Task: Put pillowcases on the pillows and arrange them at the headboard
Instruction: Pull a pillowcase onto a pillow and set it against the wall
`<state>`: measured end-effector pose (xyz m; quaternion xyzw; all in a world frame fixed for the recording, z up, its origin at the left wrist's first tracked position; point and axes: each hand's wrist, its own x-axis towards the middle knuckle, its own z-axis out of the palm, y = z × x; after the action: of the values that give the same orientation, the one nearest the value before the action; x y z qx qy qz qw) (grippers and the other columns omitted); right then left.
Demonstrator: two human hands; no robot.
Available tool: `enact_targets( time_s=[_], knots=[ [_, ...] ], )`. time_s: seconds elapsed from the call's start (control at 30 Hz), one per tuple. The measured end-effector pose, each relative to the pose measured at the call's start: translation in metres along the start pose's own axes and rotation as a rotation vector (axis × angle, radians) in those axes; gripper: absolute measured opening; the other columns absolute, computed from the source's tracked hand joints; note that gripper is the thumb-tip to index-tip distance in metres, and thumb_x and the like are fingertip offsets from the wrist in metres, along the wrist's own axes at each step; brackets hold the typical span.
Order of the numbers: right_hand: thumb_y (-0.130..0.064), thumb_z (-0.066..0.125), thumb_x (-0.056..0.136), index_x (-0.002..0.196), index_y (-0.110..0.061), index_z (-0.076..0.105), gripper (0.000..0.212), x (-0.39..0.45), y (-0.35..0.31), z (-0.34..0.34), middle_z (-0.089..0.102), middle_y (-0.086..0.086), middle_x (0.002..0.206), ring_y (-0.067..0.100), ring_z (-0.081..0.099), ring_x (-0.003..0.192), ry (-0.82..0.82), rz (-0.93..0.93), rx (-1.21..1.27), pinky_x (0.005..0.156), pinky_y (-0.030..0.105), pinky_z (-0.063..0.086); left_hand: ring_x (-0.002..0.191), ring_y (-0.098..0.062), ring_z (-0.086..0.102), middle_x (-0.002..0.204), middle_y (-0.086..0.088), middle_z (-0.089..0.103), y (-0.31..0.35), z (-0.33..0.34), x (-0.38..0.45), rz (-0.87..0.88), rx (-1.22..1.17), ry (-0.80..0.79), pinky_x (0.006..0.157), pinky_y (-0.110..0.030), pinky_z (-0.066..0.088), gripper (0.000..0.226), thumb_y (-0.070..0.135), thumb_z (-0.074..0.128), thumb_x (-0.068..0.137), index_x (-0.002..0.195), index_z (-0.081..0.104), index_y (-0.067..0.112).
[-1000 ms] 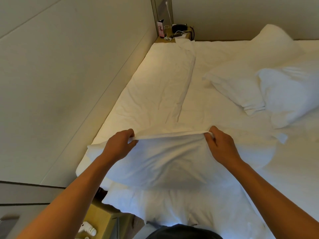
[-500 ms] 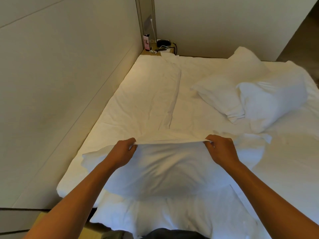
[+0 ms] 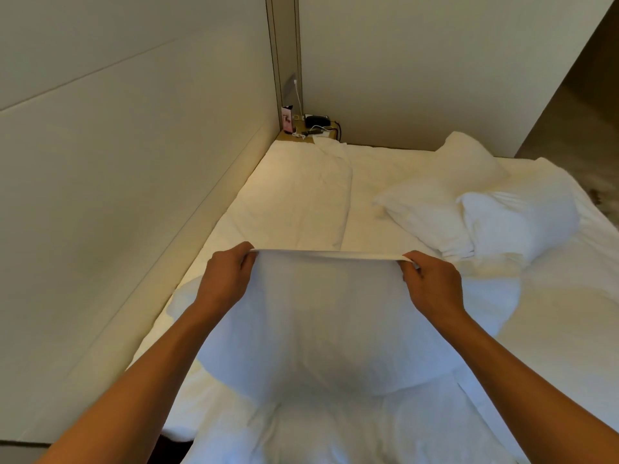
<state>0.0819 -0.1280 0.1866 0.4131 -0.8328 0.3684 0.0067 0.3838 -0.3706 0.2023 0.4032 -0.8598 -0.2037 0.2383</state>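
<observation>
Over the near end of the bed (image 3: pixel 552 329): white pillowcase (image 3: pixel 321 313), plain, hem pulled taut and straight, fabric draped over a pillow bulge beneath. Left hand (image 3: pixel 227 279) closed on the hem's left corner, right hand (image 3: pixel 432 283) closed on the right. Two more white pillows (image 3: pixel 475 209) lie right, well apart.

pink card (image 3: pixel 287 122) on far shelf, print too small to read

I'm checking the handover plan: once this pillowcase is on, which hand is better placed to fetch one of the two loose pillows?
Probably the right hand: the two pillows lie on its side; the left hand is by the wall.
</observation>
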Motion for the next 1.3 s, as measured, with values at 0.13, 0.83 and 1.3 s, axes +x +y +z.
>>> enact_targets(
  time_s=[0.13, 0.83, 1.3],
  knots=[
    [-0.043, 0.053, 0.104, 0.082, -0.023, 0.071, 0.034, 0.008, -0.026, -0.001, 0.067, -0.003, 0.065, 0.013, 0.063, 0.062, 0.041, -0.029, 0.006, 0.061, 0.038, 0.056, 0.068, -0.006, 0.059, 0.078, 0.007, 0.066, -0.015, -0.028, 0.013, 0.059, 0.011, 0.102, 0.061, -0.024, 0.048, 0.023, 0.034, 0.046, 0.106, 0.097, 0.066, 0.027],
    [-0.034, 0.042, 0.109, 0.097, -0.024, 0.060, 0.024, -0.009, -0.048, 0.123, 0.070, 0.005, 0.080, 0.023, 0.065, 0.080, -0.271, 0.167, -0.132, 0.077, 0.041, 0.057, 0.085, -0.028, 0.061, 0.092, -0.008, 0.067, -0.142, 0.015, 0.016, -0.078, -0.032, -0.361, 0.077, -0.043, 0.050, 0.027, 0.028, 0.043, 0.107, 0.097, 0.061, 0.011],
    [-0.032, 0.065, 0.099, 0.112, -0.013, 0.073, 0.024, -0.017, -0.020, 0.155, 0.072, 0.008, 0.108, 0.032, 0.068, 0.096, -0.329, 0.239, -0.180, 0.076, 0.033, 0.047, 0.134, -0.031, 0.053, 0.148, -0.010, 0.057, -0.168, 0.050, 0.021, -0.173, 0.039, -0.531, 0.110, -0.038, 0.039, 0.041, 0.023, 0.051, 0.104, 0.145, 0.056, 0.016]
  ],
)
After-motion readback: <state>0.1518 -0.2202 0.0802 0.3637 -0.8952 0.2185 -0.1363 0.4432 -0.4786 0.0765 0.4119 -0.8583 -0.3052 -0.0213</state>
